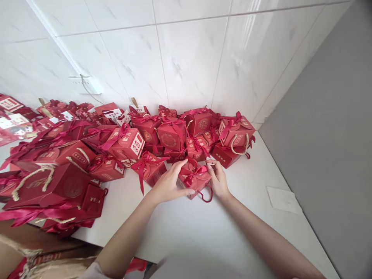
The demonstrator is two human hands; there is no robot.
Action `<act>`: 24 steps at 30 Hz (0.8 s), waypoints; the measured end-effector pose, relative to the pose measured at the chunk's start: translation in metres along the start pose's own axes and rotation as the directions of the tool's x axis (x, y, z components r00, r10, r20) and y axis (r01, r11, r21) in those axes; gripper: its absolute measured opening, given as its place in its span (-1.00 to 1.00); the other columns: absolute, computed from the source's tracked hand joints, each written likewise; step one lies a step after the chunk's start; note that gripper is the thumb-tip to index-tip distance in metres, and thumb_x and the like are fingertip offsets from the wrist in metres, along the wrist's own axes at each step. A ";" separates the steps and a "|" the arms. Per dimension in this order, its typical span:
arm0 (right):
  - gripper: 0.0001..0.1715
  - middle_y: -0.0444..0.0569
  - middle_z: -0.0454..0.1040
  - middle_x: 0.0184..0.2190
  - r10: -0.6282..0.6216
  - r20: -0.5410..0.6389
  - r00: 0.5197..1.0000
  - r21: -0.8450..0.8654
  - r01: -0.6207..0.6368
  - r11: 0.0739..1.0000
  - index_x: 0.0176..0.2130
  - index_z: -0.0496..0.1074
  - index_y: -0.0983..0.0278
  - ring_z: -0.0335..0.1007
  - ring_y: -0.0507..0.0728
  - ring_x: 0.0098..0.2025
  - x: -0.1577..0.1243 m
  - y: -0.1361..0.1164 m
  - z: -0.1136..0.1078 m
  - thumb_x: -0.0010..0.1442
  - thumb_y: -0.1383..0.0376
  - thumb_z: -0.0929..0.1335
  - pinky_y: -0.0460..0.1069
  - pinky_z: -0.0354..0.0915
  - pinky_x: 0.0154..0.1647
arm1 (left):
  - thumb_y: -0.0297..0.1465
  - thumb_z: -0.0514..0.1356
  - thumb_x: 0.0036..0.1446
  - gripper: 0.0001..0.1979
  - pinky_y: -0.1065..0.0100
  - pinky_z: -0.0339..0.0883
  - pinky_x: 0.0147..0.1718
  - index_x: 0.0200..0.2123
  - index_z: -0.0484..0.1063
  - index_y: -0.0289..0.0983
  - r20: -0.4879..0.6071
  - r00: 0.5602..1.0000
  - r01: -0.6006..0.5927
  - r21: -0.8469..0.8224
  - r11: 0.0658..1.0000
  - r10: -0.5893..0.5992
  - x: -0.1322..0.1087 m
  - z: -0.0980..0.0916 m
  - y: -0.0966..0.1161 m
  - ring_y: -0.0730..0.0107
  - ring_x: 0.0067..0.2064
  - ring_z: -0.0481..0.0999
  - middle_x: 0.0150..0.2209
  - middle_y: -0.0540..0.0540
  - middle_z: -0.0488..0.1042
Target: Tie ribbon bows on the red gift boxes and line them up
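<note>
A small red gift box [196,182] with a pink-red ribbon bow on top and a dark red rope handle sits on the white table between my hands. My left hand [170,184] grips its left side, with the thumb along the near face and the fingers toward the back edge. At the right back corner, the bent fingers of my right hand [217,178] are closed against the box, close to a ribbon end; the fingertips are partly hidden. Another ribboned gift box [150,168] lies just left of my left hand.
Red gift boxes [171,133] are piled along the tiled wall [188,58], with a larger stack [58,186] at the left. A white paper [284,199] lies by the grey panel [328,135] on the right. Brown cardboard [43,248] shows below the table at lower left.
</note>
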State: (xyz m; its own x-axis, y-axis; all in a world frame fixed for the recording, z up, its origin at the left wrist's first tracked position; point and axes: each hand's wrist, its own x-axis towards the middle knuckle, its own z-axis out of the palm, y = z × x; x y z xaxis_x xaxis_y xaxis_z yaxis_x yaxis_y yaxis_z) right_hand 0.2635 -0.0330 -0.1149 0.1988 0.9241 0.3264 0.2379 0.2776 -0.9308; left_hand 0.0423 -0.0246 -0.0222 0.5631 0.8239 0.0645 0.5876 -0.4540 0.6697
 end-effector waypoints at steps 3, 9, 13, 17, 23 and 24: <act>-0.67 0.07 0.40 -0.05 0.086 -0.119 0.989 0.047 -0.081 0.996 -0.02 0.28 0.18 0.41 0.18 -0.11 -0.003 -0.007 -0.008 0.42 0.08 0.12 0.12 0.38 -0.09 | -0.12 0.21 0.17 -0.29 0.15 0.34 0.03 0.33 0.09 -0.10 0.002 1.000 0.030 -0.012 0.999 -0.030 0.019 -0.004 -0.004 0.11 0.06 0.48 0.16 -0.19 0.39; -0.77 -0.09 0.37 -0.38 0.059 -0.277 0.959 -0.014 -0.066 0.998 -0.06 0.29 0.14 0.35 0.13 -0.36 -0.047 -0.025 -0.014 0.40 0.12 0.19 0.06 0.31 -0.27 | -0.14 0.12 0.24 -0.57 0.37 0.29 -0.33 0.12 0.37 -0.17 -0.062 0.992 0.097 -0.143 0.985 -0.107 0.023 0.010 -0.016 0.44 -0.41 0.38 -0.36 0.03 0.45; -0.55 -0.21 0.30 -0.61 -0.408 0.138 0.903 -0.163 0.427 0.890 0.05 0.28 0.15 0.23 0.09 -0.63 -0.060 -0.034 -0.026 0.32 -0.06 0.26 0.03 0.20 -0.51 | -0.15 0.21 0.17 -0.73 0.40 0.19 -0.43 -0.37 0.43 -0.25 -0.103 0.986 0.118 -0.118 0.986 -0.130 0.021 0.018 -0.024 0.47 -0.46 0.30 -0.47 0.04 0.39; -0.21 -0.16 0.46 -0.53 -0.511 0.360 0.780 -0.273 0.612 0.742 0.22 0.14 0.15 0.35 0.10 -0.60 -0.052 -0.038 -0.035 0.16 -0.06 0.43 0.04 0.24 -0.51 | -0.29 0.24 0.16 -0.75 0.39 0.24 -0.36 -0.49 0.32 -0.26 -0.374 0.928 -0.008 -0.047 0.999 -0.010 0.023 0.020 -0.027 0.46 -0.38 0.33 -0.40 0.00 0.35; -0.55 -0.20 0.41 -0.55 -0.437 0.099 0.894 -0.443 0.432 0.785 0.12 0.23 0.16 0.28 0.04 -0.62 -0.042 -0.029 -0.042 0.28 0.39 0.33 0.00 0.30 -0.50 | -0.31 0.21 0.19 -0.79 0.32 0.34 -0.22 -0.46 0.34 -0.26 -0.459 0.888 -0.101 -0.219 0.971 -0.010 0.021 0.018 -0.032 0.38 -0.24 0.44 -0.24 -0.08 0.38; -0.56 -0.20 0.39 -0.56 -0.419 0.023 0.908 -0.456 0.383 0.803 0.11 0.24 0.16 0.26 0.04 -0.62 -0.041 -0.028 -0.044 0.27 0.43 0.31 0.00 0.30 -0.49 | -0.31 0.24 0.16 -0.81 0.34 0.34 -0.26 -0.43 0.33 -0.25 -0.443 0.896 -0.109 -0.269 0.957 -0.022 0.020 0.018 -0.033 0.40 -0.27 0.42 -0.24 -0.07 0.37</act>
State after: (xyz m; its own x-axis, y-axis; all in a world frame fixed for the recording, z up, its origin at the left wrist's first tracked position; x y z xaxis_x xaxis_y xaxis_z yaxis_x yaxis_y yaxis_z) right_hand 0.2908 -0.0903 -0.0950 0.0588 0.7284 0.6826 0.7008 0.4568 -0.5479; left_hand 0.0450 0.0005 -0.0564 0.2345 0.8987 0.3707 0.3445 -0.4334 0.8327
